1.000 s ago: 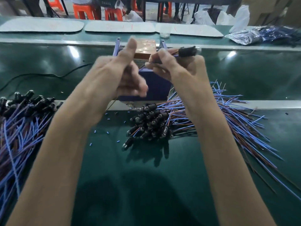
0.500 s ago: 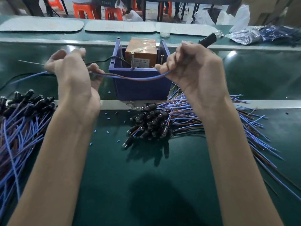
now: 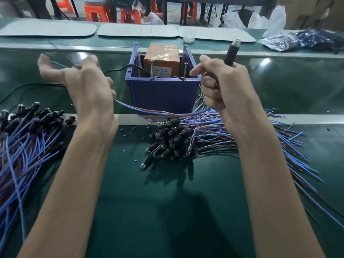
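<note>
My right grip [image 3: 227, 86] is closed in a fist round the black lamp holder [image 3: 230, 54]. The barrel and its clear tip stand out above the knuckles, tilted away from me. My left grip [image 3: 87, 84] has its fingers curled round the twin lead [image 3: 149, 111], with the thumb held out to the side.

The lead has one blue core and one brown. It runs from below the right grip, sags between the two grips and enters the left grip at the little-finger side. A blurred blue end emerges beyond the left grip near the thumb.

The blue bin [image 3: 162, 94] stands between the grips, just behind the sagging lead. An orange block [image 3: 162, 56] sits inside it.

Below the right grip and slightly inboard, a heap of lamp holders [image 3: 173, 140] lies on the green worktop [image 3: 167, 211], with its leads fanned outboard. Below and outboard of the left grip lies a second heap [image 3: 37, 116]. Short blue offcuts [image 3: 124, 135] are scattered below the gap between the grips.
</note>
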Available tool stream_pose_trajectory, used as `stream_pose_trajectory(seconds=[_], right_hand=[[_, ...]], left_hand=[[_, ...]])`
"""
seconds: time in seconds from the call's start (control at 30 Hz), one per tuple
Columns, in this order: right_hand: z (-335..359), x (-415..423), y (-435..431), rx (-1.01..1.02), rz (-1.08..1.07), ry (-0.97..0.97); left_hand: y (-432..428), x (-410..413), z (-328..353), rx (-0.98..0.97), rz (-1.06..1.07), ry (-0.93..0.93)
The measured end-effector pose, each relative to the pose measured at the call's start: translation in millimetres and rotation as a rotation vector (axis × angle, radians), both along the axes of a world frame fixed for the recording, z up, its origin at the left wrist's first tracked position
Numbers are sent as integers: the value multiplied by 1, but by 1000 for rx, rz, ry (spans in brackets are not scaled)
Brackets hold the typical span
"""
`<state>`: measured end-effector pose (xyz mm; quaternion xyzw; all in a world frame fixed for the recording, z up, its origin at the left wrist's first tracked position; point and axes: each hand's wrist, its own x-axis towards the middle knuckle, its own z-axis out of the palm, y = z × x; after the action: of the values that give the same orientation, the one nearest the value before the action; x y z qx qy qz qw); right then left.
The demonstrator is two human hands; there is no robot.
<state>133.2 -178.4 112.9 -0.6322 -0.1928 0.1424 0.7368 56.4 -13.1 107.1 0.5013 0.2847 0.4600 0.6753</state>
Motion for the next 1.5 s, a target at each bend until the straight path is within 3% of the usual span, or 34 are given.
stream_pose_trajectory(seconds=[0.17, 0.37, 0.5, 0.9, 1.17, 1.3, 1.5], right_hand=[[-3, 0, 2, -105, 6, -74], [-9, 4, 3, -160, -31, 4], [-11, 4, 2, -124, 17, 17], [-14, 4, 4, -65, 19, 5], [-11, 4, 8, 19, -57, 89], [-12, 8, 6, 24, -49, 101], [-19, 14, 3, -110, -199, 4]], left_hand=[[-6, 2, -7, 305, -316, 153], [-26, 2, -11, 660, -735, 228], [-32, 3, -16, 735, -915, 269], [-35, 6, -24, 817, -710, 329], [-37, 10, -28, 697, -531, 215], [-28, 11, -31, 640, -457, 321], [-14, 12, -35, 628, -315, 456]])
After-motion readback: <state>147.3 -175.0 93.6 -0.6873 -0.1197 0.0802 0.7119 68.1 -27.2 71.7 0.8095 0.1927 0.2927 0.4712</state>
